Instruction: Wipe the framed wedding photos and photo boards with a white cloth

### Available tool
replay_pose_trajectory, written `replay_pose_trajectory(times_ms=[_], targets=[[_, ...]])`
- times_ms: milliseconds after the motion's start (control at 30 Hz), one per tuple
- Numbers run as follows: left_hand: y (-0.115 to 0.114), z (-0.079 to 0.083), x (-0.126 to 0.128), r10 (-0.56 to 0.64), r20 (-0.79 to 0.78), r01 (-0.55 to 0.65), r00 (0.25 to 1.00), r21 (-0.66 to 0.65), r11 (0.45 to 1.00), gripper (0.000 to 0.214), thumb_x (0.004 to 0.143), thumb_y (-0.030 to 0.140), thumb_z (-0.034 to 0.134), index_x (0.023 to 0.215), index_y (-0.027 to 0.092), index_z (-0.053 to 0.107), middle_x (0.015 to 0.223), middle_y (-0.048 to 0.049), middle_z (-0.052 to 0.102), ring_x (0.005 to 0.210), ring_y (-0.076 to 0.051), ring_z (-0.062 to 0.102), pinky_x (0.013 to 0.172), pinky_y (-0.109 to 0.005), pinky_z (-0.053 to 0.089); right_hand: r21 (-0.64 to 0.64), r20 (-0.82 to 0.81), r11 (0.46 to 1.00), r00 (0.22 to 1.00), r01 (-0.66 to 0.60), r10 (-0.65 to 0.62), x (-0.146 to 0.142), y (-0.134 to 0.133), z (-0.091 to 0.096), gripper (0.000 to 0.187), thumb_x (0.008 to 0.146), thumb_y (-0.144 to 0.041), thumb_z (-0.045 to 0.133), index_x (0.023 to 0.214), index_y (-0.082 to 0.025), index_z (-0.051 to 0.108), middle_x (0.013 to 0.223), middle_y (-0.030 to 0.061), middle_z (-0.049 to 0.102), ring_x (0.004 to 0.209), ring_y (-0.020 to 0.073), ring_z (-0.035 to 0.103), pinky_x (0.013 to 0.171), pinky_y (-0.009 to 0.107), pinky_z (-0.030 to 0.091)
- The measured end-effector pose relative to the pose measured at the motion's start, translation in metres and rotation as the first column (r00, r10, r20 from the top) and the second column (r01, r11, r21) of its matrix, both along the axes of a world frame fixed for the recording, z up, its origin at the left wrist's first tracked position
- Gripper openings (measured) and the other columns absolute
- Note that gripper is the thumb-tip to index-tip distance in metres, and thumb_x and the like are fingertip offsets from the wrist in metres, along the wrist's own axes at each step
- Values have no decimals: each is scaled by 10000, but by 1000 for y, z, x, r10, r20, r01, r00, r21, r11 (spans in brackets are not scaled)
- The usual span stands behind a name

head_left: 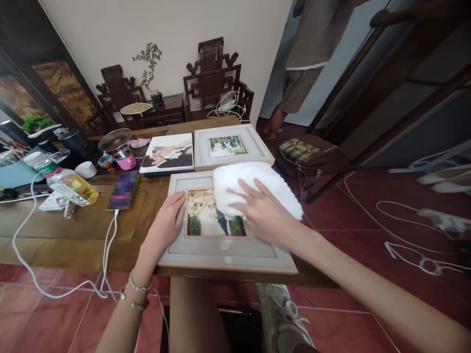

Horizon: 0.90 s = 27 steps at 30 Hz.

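Note:
A light wooden picture frame (228,256) lies flat at the table's front edge, with a photo of people outdoors behind its pane. My left hand (167,220) rests on the frame's left side, fingers stretched out and lying flat. On the upper right of the frame is a fluffy white cloth (281,189), which covers part of the photo and hangs past the right edge. My right hand (263,208) presses on this cloth with its fingers spread; the thumb is hard to make out. Just behind lies a second, similar frame (263,147), touched or nearly touched by the cloth.
Left of the second frame sits a stack of photo panels (171,154). Farther left on the wooden table (110,250) are a charging phone (123,191), a pink cup (125,159) and a bottle (79,189). A person (305,59) stands beyond, near a plaid bag (300,151).

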State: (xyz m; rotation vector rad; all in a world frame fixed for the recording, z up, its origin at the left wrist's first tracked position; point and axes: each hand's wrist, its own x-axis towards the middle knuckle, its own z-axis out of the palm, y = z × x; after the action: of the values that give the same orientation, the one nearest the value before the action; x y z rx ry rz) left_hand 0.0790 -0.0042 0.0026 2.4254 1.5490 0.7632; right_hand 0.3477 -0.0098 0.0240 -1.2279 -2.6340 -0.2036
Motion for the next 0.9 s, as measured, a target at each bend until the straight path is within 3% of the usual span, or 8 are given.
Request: replay_pose_trajectory(times_ms=[167,300,467,667,767,833,900], targets=[[-1,2,1,-13,12,13,1000,-35,999,436,992,275,389,1377,120,521,1477,-147,480,1396,-241,415,1181,-449,323,-50,-155,991,982,-121,112,3,-87,5,426,680,-65,574,1030,-253,728,1333,65,624,1322,349,459,1097,591,329],[-1,2,-1,-33,49,35,998,-50,998,446,989,279,390,1383,110,512,1497,-154,452,1415,-229,390,1187,-436,308,-72,-239,979,956,-193,171,-3,-110,10,352,709,-111,574,975,-284,725,1317,23,637,1272,311,525,1086,523,386],[0,2,-4,-55,12,56,998,-75,996,451,994,289,380,1395,120,498,1491,-138,464,1438,-237,345,1190,-462,293,-59,-193,996,980,-63,51,-11,-74,3,395,721,-88,575,1066,-212,723,1360,95,597,1303,373,479,1075,586,375],[0,1,-4,-55,-7,54,998,-80,995,441,996,293,377,1405,170,489,1505,-119,452,1409,-231,398,1172,-456,329,27,-64,992,991,120,-118,-8,15,3,489,776,-36,510,1240,-127,635,1408,150,545,1349,365,420,1107,567,314],[1,0,-4,-54,-3,54,999,-70,996,443,992,291,382,1398,156,497,1488,-128,472,1400,-233,412,1169,-457,335,59,-21,990,991,130,-129,-8,53,6,499,797,-44,506,1279,-135,603,1453,149,496,1382,364,368,1100,591,295],[2,0,-4,-42,3,42,999,-64,997,443,991,283,373,1386,137,511,1479,-137,481,1392,-236,424,1168,-460,338,46,22,994,995,95,-96,-8,61,6,487,796,-38,504,1261,-136,615,1451,148,498,1385,382,353,1087,620,287],[3,-1,-4,-35,11,35,999,-57,998,448,991,268,360,1376,104,519,1471,-152,487,1386,-235,433,1173,-452,334,2,58,999,997,42,-42,-8,52,6,463,787,-23,505,1216,-125,644,1436,153,514,1378,405,353,1078,642,283]])
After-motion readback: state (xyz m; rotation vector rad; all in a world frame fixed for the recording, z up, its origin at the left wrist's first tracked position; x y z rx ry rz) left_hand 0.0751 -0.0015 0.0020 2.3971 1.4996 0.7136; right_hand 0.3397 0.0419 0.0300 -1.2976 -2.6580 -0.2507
